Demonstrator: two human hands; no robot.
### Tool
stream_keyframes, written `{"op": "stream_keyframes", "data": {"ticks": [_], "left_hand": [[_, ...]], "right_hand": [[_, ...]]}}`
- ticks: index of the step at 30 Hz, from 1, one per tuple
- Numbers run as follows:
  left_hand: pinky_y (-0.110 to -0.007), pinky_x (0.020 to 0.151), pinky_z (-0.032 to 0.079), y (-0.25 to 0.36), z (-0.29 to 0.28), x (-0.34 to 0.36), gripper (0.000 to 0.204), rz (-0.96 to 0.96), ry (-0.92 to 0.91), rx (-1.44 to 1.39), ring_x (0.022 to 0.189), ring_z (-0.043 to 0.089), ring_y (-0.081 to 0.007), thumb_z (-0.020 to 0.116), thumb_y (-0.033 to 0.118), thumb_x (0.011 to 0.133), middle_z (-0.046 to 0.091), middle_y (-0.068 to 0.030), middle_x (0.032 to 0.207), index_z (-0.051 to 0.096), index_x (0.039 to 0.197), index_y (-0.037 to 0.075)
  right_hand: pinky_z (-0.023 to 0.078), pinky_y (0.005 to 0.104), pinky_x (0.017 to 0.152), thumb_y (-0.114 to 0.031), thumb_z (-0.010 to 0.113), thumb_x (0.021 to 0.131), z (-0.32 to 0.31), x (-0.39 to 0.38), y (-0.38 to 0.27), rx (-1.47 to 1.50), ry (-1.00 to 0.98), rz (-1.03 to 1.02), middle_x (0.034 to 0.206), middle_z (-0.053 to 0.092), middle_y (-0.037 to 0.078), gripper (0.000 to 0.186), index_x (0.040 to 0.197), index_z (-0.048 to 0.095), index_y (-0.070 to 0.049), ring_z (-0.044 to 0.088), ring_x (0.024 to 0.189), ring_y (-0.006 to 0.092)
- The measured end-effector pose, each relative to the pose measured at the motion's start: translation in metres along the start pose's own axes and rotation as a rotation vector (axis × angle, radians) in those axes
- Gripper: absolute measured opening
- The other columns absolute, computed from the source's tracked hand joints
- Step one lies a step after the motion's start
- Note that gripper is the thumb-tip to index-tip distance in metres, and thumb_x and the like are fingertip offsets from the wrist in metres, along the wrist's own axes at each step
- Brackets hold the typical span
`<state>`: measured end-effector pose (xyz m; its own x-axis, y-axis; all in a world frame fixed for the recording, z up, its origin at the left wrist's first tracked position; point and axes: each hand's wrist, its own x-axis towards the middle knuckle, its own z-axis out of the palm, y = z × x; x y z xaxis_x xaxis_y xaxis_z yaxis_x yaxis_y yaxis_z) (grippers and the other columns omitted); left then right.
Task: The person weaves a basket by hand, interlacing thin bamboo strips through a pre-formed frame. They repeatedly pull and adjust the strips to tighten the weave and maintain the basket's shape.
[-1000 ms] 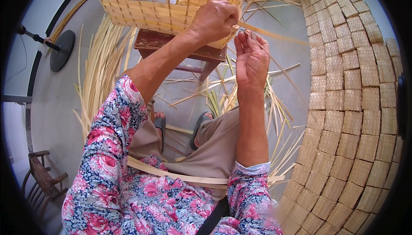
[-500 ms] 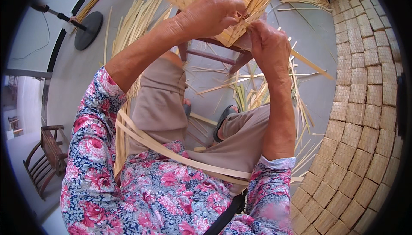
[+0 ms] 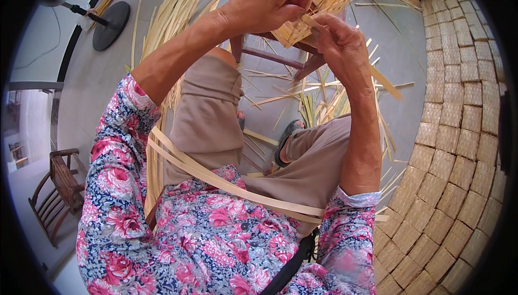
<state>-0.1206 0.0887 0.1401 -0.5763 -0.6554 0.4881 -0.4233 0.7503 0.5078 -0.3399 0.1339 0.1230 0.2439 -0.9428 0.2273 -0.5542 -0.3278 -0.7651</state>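
Note:
A pale yellow woven bamboo basket with thin upright strips rests on a dark red wooden stool in front of my knees. My left hand is closed at the basket's near corner, its thumb and fingers pinched by an upright strip. Just right of it, my right hand pinches a flat bamboo strip. One end of that strip points toward the basket corner; its tail sticks out past my wrist. My left hand hides part of the weave.
Long loose strips lie at the left, and cut pieces litter the floor beneath. More strips cross my lap. Stacked woven blocks line the right side. A wooden chair and a round black stand base stand left.
My right hand has drawn slightly away from the left, with the strip's near end now showing between them. The left hand has shifted up a little. The whole view has moved slightly.

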Motion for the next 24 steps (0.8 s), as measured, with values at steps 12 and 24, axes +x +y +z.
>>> {"op": "stream_keyframes", "data": {"ticks": [12, 24], "left_hand": [[-0.037, 0.075, 0.055, -0.006, -0.004, -0.007, 0.011, 0.185, -0.148, 0.141, 0.082, 0.070, -0.0313, 0.071, 0.008, 0.085, 0.072, -0.0112, 0.088, 0.070, 0.095, 0.003], [-0.035, 0.070, 0.056, 0.030, -0.022, -0.017, 0.009, 0.284, -0.251, 0.061, 0.075, 0.069, -0.0278, 0.074, 0.006, 0.081, 0.070, -0.0065, 0.083, 0.070, 0.090, 0.006]], "right_hand": [[0.052, 0.0418, 0.065, -0.025, 0.064, 0.097, -0.003, -0.010, -0.007, -0.390, 0.128, -0.338, 0.077, 0.069, 0.010, 0.015, 0.096, 0.066, -0.010, 0.068, 0.074, 0.0329], [0.047, 0.0442, 0.059, -0.048, 0.067, 0.089, -0.009, -0.004, 0.007, -0.419, 0.153, -0.563, 0.069, 0.062, 0.012, 0.040, 0.081, 0.064, -0.009, 0.061, 0.066, 0.0357]]}}
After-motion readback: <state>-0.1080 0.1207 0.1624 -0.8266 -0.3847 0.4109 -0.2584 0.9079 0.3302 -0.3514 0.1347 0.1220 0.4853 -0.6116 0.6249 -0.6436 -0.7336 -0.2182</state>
